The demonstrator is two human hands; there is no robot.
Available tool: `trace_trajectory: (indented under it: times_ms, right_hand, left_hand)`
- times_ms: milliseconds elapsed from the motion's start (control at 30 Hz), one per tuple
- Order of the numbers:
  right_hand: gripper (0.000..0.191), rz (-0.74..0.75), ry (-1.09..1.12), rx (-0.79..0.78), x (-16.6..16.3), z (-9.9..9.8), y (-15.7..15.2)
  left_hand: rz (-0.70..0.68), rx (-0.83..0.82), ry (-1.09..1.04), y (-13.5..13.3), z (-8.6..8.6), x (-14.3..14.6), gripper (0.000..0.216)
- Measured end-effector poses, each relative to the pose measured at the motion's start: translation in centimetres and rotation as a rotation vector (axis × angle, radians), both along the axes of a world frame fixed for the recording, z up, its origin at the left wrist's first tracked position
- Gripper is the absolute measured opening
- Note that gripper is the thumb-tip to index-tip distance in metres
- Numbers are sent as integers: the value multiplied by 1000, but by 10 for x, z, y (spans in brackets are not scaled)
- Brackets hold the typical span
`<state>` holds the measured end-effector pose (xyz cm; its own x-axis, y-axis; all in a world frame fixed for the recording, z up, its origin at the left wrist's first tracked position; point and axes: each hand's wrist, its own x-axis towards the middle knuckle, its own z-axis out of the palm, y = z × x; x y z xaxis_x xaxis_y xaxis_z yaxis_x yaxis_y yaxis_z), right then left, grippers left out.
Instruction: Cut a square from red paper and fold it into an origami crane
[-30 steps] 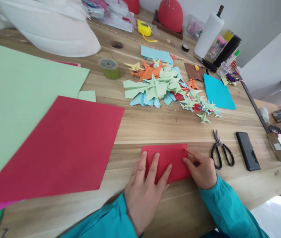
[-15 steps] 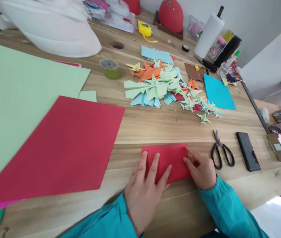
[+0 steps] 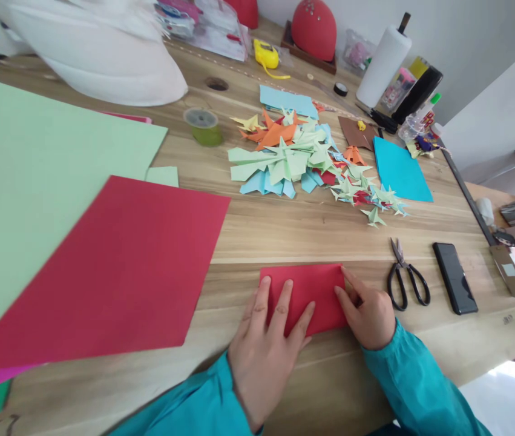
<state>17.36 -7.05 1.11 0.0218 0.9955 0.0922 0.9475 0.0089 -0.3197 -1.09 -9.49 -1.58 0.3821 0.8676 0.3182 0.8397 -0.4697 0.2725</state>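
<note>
A small folded red paper (image 3: 309,289) lies on the wooden table (image 3: 311,236) near its front edge. My left hand (image 3: 266,345) rests flat on the paper's left half, fingers stretched out and apart. My right hand (image 3: 368,312) sits at the paper's right edge, its index finger and thumb pressing along that edge, the other fingers curled. Both arms wear teal sleeves.
Large red (image 3: 107,272) and pale green (image 3: 34,181) sheets lie to the left. A pile of folded paper shapes (image 3: 305,163) and a blue sheet (image 3: 400,169) lie beyond. Black scissors (image 3: 405,281) and a phone (image 3: 454,277) lie right of my hands. A paper towel roll (image 3: 382,60) stands at the back.
My right hand has shifted very slightly along the paper's right edge. My left hand has stayed in place.
</note>
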Motion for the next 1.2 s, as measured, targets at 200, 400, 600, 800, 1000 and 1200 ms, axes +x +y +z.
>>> trace_trajectory:
  times_ms: [200, 400, 600, 800, 1000, 1200]
  right_hand:
    - [40, 48, -287, 138, -5, -5, -3]
    - [49, 128, -387, 188, -3, -3, -4]
    - [49, 151, -400, 208, 0, -3, -3]
    - [52, 152, -408, 193, 0, -4, -4]
    - [56, 120, -424, 182, -1, -6, -5]
    - [54, 136, -439, 175, 0, -6, -5]
  left_hand:
    - [5, -13, -9, -1, 0, 0, 40]
    - [8, 21, 32, -1, 0, 2, 43]
    - [25, 54, 30, -2, -6, 3, 47]
    - [8, 24, 55, -4, -8, 3, 54]
    - [15, 18, 70, -5, -14, 4, 60]
    - [2, -10, 76, -4, -5, 3, 55]
